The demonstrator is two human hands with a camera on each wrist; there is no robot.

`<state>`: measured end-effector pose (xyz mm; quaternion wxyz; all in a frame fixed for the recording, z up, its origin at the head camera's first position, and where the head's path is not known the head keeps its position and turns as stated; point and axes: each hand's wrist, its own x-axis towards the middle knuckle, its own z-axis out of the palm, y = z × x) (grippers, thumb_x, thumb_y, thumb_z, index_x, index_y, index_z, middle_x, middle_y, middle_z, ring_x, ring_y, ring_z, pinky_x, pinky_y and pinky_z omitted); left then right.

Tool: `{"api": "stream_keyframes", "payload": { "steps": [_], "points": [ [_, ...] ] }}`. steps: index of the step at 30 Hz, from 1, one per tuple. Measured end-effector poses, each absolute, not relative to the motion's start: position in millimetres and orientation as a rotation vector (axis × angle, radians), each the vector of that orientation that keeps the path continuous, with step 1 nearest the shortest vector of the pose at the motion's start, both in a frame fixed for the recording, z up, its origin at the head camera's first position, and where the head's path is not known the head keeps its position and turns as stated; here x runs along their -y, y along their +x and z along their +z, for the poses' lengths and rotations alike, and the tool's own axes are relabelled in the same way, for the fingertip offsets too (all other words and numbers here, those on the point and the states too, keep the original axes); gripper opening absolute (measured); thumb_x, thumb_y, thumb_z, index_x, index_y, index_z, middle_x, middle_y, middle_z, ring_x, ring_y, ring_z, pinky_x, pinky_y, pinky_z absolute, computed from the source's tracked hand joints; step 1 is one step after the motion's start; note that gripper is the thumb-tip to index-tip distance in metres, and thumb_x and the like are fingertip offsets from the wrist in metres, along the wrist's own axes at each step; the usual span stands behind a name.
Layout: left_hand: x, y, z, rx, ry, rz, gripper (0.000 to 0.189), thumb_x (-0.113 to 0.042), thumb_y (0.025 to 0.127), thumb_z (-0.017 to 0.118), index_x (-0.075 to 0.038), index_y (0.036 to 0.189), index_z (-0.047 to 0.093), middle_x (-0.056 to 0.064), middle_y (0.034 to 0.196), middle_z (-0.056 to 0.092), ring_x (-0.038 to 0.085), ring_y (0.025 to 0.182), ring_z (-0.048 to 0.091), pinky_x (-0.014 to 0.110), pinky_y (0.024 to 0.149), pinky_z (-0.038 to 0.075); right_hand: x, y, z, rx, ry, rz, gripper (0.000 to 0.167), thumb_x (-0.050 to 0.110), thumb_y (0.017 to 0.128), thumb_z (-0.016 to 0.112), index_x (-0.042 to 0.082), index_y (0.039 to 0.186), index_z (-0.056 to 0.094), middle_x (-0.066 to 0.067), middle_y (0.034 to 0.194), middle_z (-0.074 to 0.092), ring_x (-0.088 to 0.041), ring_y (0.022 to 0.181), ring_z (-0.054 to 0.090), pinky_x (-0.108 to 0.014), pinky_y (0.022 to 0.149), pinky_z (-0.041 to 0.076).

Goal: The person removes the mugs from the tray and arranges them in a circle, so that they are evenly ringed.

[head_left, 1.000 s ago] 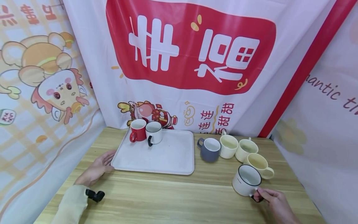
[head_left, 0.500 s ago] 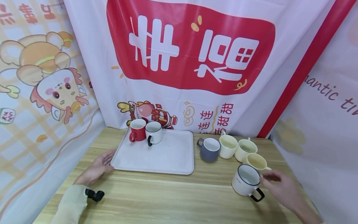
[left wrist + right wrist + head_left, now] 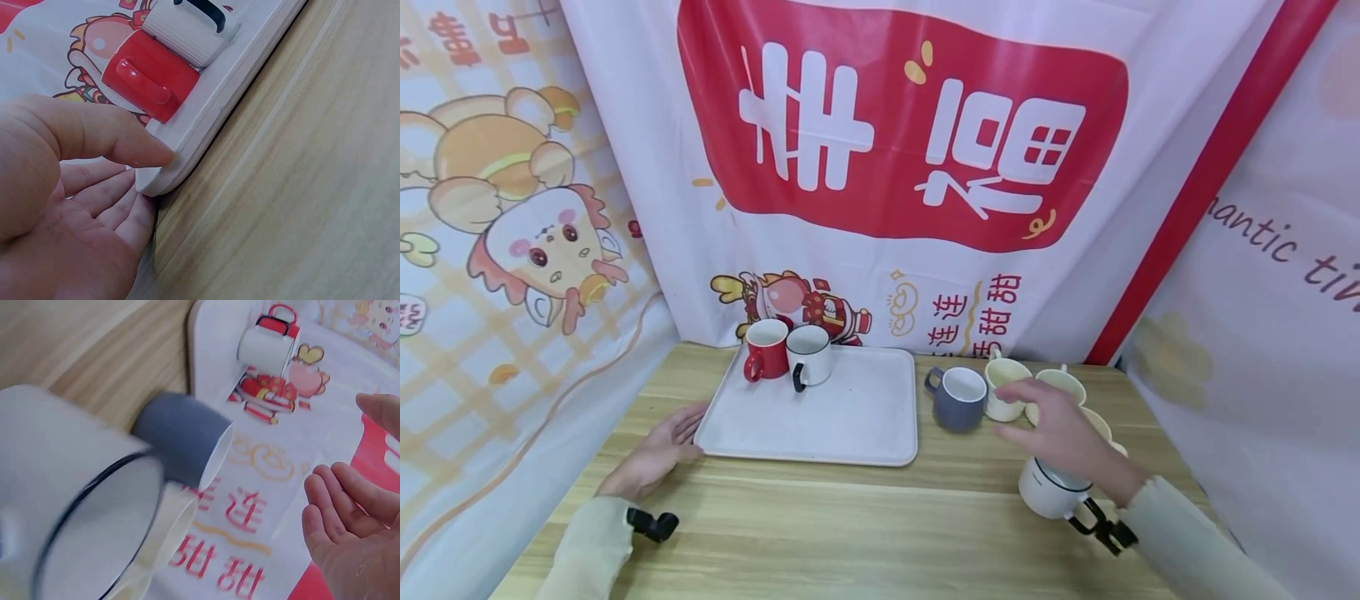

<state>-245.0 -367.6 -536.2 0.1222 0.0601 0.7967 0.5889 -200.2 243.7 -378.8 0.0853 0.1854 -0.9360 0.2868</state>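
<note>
My left hand (image 3: 655, 450) touches the left edge of a white tray (image 3: 857, 425). In the left wrist view the thumb (image 3: 119, 134) lies over the tray's corner, with the other fingers stretched along its side. On the tray stand a red mug (image 3: 767, 354) and a white mug (image 3: 812, 362) with a black handle. My right hand (image 3: 1060, 421) hangs over the group of mugs at the right, fingers spread and nothing held. Below it is a white mug (image 3: 1043, 493) with a dark rim, partly hidden by the hand. A grey mug (image 3: 957, 408) stands just left of its fingertips.
Beside the grey mug are a cream mug (image 3: 1000, 408) and more pale-yellow mugs (image 3: 1063, 379), partly covered by the right hand. The wooden table (image 3: 820, 533) runs back to a printed curtain (image 3: 910, 225), with printed sheets on both sides.
My right hand has let go of the dark-rimmed white mug's handle and moved up and left over the mugs. The left hand keeps its place at the tray.
</note>
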Motion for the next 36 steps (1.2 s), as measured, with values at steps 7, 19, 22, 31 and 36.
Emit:
{"api": "stream_keyframes", "payload": {
  "steps": [7,19,22,31,36],
  "points": [
    [367,-245,-534,-2.336,0.184,1.707,0.096,0.008,0.088,0.063,0.008,0.166,0.006,0.034,0.173,0.007,0.055,0.16,0.008,0.044,0.13,0.028,-178,-235,-389,2.781,0.789,0.892,0.051,0.029,0.084,0.088,0.005,0.127,0.073,-0.011,0.123,0.077,-0.029,0.115,0.073,-0.049,0.103,0.061],
    [365,-243,-534,-2.341,0.149,1.702,0.097,0.01,0.087,0.061,0.008,0.166,0.005,0.034,0.173,0.008,0.055,0.16,0.009,0.054,0.13,0.021,-74,-275,-426,2.864,0.843,1.062,0.059,0.038,0.09,0.083,0.009,0.139,0.067,-0.01,0.134,0.071,-0.026,0.125,0.067,-0.043,0.11,0.057],
    [363,-244,-536,-2.346,0.169,1.71,0.095,0.009,0.087,0.061,0.009,0.165,0.006,0.035,0.173,0.008,0.055,0.16,0.009,0.05,0.13,0.024,-54,-281,-437,2.85,0.833,1.16,0.059,0.039,0.092,0.081,0.01,0.141,0.066,-0.008,0.139,0.07,-0.024,0.128,0.066,-0.042,0.112,0.057],
    [361,-242,-538,-2.335,0.177,1.728,0.094,0.011,0.088,0.058,0.009,0.166,0.005,0.034,0.173,0.006,0.054,0.16,0.008,0.052,0.129,0.02,-3,-297,-481,2.732,0.642,1.542,0.057,0.034,0.092,0.082,0.012,0.142,0.066,-0.006,0.142,0.07,-0.023,0.13,0.066,-0.045,0.116,0.054],
    [361,-241,-535,-2.321,0.179,1.75,0.095,0.011,0.088,0.059,0.008,0.166,0.004,0.035,0.173,0.006,0.054,0.161,0.008,0.054,0.13,0.019,26,-305,-499,2.694,0.535,1.663,0.06,0.034,0.092,0.082,0.008,0.143,0.064,-0.011,0.143,0.069,-0.029,0.132,0.064,-0.048,0.116,0.054]
  ]
}}
